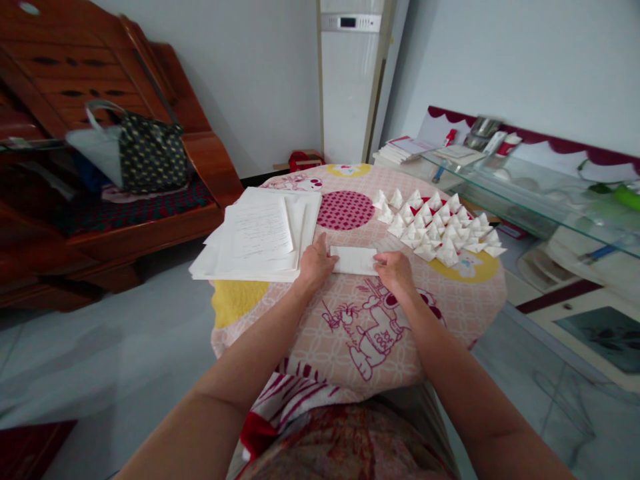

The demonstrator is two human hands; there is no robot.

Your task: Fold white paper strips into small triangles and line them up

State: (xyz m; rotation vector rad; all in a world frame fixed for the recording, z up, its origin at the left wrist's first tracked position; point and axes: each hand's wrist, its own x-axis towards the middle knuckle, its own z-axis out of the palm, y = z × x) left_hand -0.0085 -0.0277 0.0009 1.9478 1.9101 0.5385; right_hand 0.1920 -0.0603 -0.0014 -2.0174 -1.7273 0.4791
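A folded strip of white paper (355,261) lies flat on the round table in front of me. At its left end, my left hand (318,261) has its fingers closed on the edge. My right hand (394,269) pinches the opposite end between thumb and fingers. Just left of my left hand is a stack of white paper sheets (260,233), the top one bearing lines of writing. Beyond my right hand stand several small folded paper pieces (440,223) with pointed tips, set close together in rows.
A pink patterned cloth (310,347) covers the table. To the right runs a glass-topped cabinet (540,193) with papers, tins and other items. At the left stands a wooden bench (200,160) holding a patterned bag (153,152). A tall white air conditioner (347,93) stands behind.
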